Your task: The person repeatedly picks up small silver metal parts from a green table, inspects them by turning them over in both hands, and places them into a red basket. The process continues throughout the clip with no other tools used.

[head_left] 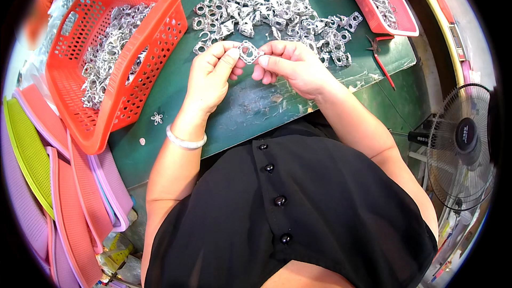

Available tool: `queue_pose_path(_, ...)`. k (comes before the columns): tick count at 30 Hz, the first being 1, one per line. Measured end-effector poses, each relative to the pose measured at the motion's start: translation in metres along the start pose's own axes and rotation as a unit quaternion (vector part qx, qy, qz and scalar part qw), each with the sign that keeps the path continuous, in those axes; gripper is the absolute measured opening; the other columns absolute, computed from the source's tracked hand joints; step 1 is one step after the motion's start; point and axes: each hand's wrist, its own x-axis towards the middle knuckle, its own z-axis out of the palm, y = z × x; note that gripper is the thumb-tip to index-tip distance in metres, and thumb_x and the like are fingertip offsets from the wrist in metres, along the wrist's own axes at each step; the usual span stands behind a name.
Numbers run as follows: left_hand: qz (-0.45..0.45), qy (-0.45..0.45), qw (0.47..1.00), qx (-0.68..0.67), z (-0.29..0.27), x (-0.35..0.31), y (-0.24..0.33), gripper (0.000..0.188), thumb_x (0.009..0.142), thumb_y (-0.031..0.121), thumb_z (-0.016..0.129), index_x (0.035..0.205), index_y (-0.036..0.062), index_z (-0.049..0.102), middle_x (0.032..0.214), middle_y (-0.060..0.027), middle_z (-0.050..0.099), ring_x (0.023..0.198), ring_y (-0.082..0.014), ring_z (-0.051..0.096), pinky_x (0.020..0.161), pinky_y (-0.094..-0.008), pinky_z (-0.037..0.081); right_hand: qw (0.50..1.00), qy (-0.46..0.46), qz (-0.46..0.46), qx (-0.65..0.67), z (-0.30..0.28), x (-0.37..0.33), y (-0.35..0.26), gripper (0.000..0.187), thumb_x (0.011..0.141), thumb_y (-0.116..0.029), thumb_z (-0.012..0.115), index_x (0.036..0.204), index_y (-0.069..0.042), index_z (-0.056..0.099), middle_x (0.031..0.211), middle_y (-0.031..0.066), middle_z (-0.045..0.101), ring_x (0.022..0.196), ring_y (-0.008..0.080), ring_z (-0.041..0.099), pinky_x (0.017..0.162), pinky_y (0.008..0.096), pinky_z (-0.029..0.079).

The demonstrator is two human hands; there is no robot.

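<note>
Between my two hands, just above the green table (234, 120), is a small silvery metal casting (248, 52) with a round opening in its middle. My left hand (213, 72) pinches its left side between thumb and fingers. From the right, my right hand (293, 66) grips the opposite edge the same way. Right behind my hands spreads a loose pile of similar metal castings (266, 8) on the tabletop. Red-handled pliers (382, 66) lie on the table to the right of my right hand.
A red perforated basket (120, 96) holding more castings stands at the left. At the far right corner sits a pink bin (408, 24) with small metal parts. A flower-shaped piece (157, 118) lies near the basket. Coloured baskets (72, 218) are stacked lower left; a fan (461, 144) stands right.
</note>
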Motion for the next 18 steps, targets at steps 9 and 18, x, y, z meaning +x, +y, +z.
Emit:
queue_pose_path(9, -0.014, -0.024, 1.000, 0.009, -0.0026, -0.0008, -0.0012, 0.019, 0.093, 0.017, 0.046, 0.096, 0.0029, 0.059, 0.076, 0.0014, 0.057, 0.066, -0.0051, 0.049, 0.060, -0.0189, 0.040, 0.999, -0.014, 0.004, -0.035, -0.0008, -0.0066, 0.0003, 0.016, 0.087, -0.013, 0.054, 0.094, 0.000, 0.060, 0.078, 0.0055, 0.063, 0.067, 0.0079, 0.055, 0.065, 0.0214, 0.045)
queue_pose_path(18, -0.019, -0.028, 0.999, 0.003, -0.0021, -0.0025, -0.0015, 0.020, 0.093, 0.017, 0.046, 0.096, 0.0030, 0.060, 0.075, 0.0016, 0.056, 0.067, -0.0053, 0.049, 0.061, -0.0195, 0.041, 0.998, -0.007, 0.015, -0.057, -0.0031, -0.0087, 0.0001, 0.017, 0.088, -0.015, 0.054, 0.092, 0.000, 0.061, 0.076, 0.0042, 0.063, 0.066, 0.0068, 0.054, 0.064, 0.0204, 0.045)
